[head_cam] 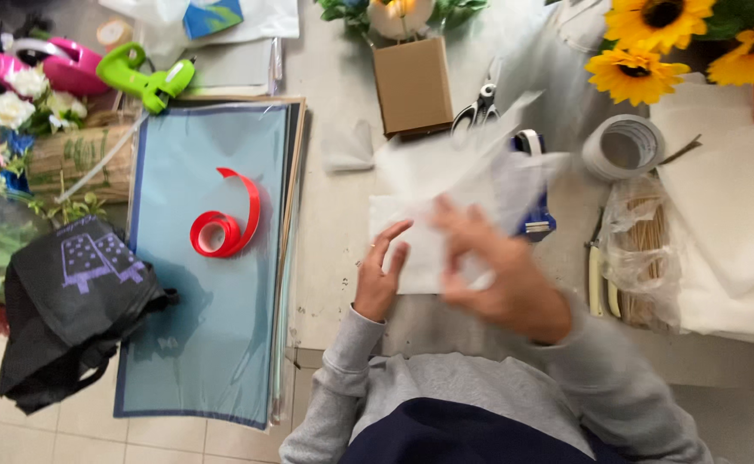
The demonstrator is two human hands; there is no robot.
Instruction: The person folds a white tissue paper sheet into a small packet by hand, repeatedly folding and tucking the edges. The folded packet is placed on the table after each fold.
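Left hand [380, 277]: fingers curled, thumb and forefinger raised, palm turned inward, grey sleeve to the wrist. Right hand [496, 273]: blurred, fingers spread flat and pointing left, grey sleeve bent at the elbow. Hands near one another, not touching.

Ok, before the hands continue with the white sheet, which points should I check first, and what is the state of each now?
1. Left hand on the white sheet: ok, fingertips rest on its left edge.
2. Right hand grip on the sheet: cannot tell, the hand is blurred.
3. Sheet flat on the table: not ok, its upper part lifts up, crumpled.
4. Scissors in easy reach: ok, just above the sheet, beside the cardboard box.
5. Tape roll available: ok, right of the sheet.
6. Red ribbon apart from the sheet: ok, it lies on the blue paper.
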